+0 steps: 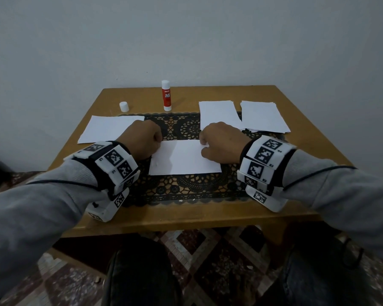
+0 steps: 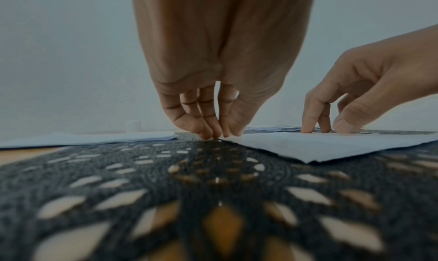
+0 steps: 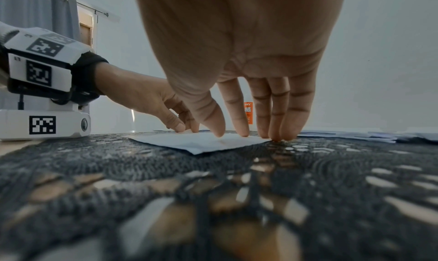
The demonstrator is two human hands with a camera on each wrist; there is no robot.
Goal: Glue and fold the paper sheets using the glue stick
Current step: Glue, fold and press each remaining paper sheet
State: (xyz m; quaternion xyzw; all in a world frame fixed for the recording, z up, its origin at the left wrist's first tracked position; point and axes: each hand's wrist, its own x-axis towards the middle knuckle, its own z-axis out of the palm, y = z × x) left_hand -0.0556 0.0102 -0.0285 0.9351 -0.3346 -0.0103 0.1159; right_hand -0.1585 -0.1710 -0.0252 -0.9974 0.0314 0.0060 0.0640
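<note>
A folded white paper (image 1: 184, 157) lies flat on the black lace mat (image 1: 186, 188) in the middle of the table. My left hand (image 1: 157, 141) has its fingers and thumb bunched tip-down at the paper's far left corner (image 2: 239, 139) and pinches it. My right hand (image 1: 205, 143) sets its straight fingers (image 3: 241, 132) and thumb on the paper's far right edge and presses down. The red and white glue stick (image 1: 166, 96) stands upright and uncapped at the back of the table. Its white cap (image 1: 124, 106) stands to the left of it.
One stack of white sheets (image 1: 106, 129) lies at the left, and two more stacks (image 1: 217, 113) (image 1: 263, 115) lie at the back right. The wooden table (image 1: 186, 215) stands against a plain wall. My knees show below its front edge.
</note>
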